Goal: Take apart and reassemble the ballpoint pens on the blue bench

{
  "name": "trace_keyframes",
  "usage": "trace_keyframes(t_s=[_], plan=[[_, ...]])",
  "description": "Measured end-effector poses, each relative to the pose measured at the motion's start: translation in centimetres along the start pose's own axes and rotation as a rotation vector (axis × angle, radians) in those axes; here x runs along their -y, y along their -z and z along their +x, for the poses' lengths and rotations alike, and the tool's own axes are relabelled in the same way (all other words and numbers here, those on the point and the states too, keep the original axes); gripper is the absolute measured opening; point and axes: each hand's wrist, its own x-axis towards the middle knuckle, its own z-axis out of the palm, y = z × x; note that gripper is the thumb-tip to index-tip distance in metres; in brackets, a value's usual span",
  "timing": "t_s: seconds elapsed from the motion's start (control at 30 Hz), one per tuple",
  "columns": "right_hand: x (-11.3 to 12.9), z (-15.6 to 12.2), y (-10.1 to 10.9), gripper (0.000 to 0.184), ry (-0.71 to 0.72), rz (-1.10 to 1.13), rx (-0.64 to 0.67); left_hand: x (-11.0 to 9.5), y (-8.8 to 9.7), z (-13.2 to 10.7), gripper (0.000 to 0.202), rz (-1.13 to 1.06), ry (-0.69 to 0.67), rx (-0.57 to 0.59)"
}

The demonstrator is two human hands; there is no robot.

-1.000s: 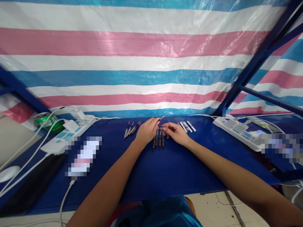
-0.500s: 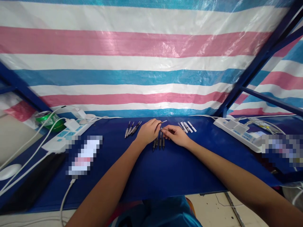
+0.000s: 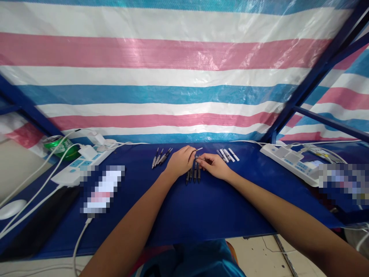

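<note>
Near the far side of the blue table, my left hand (image 3: 181, 161) is closed round a slim pen part (image 3: 199, 149), whose pale end sticks out past the fingers. Almost touching it, my right hand (image 3: 213, 164) is closed in a pinch; what lies between its fingertips is too small to make out. Just below both hands lie several dark pen barrels (image 3: 195, 176), side by side, their upper ends partly hidden. To the left of my left hand are several grey-and-black pen parts (image 3: 160, 157). Several white tubes (image 3: 228, 154) rest beyond my right hand.
A phone (image 3: 102, 189) on a cable and a power strip (image 3: 83, 163) with plugs are at the left, beside a green can (image 3: 62, 147). Another power strip (image 3: 291, 163) stands right. A striped sheet (image 3: 173, 77) hangs behind the blue table (image 3: 207, 215).
Both hands stay almost in the same place. The right fingertips have shifted very slightly; nothing is visibly put down or picked up.
</note>
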Motion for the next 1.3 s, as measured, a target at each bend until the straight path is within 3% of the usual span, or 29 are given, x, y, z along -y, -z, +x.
trace_keyframes(t_s=[0.43, 0.7, 0.87, 1.0, 1.17, 1.3], plan=[[-0.2, 0.1, 1.1, 0.041, -0.006, -0.185, -0.004, 0.0, 0.1, -0.1, 0.025, -0.024, 0.062, -0.025], [2.7, 0.1, 4.8, 0.027, 0.041, -0.662, 0.090, 0.4, -0.6, -0.3, 0.033, -0.030, 0.034, -0.019], [4.0, -0.6, 7.4, 0.029, 0.025, -0.750, 0.007, 0.8, -0.8, 0.0, 0.028, -0.004, 0.002, 0.012], [2.9, -1.7, 8.1, 0.029, -0.014, -0.809, -0.161, 0.9, -1.0, 0.1, 0.028, -0.070, 0.041, 0.025], [1.2, -2.4, 9.0, 0.026, -0.050, -0.840, -0.156, 0.6, -1.0, 0.1, 0.036, -0.182, 0.099, -0.005], [0.4, -2.7, 10.4, 0.025, -0.090, -0.887, -0.213, 0.6, -0.9, 0.1, 0.047, -0.174, 0.047, -0.014]])
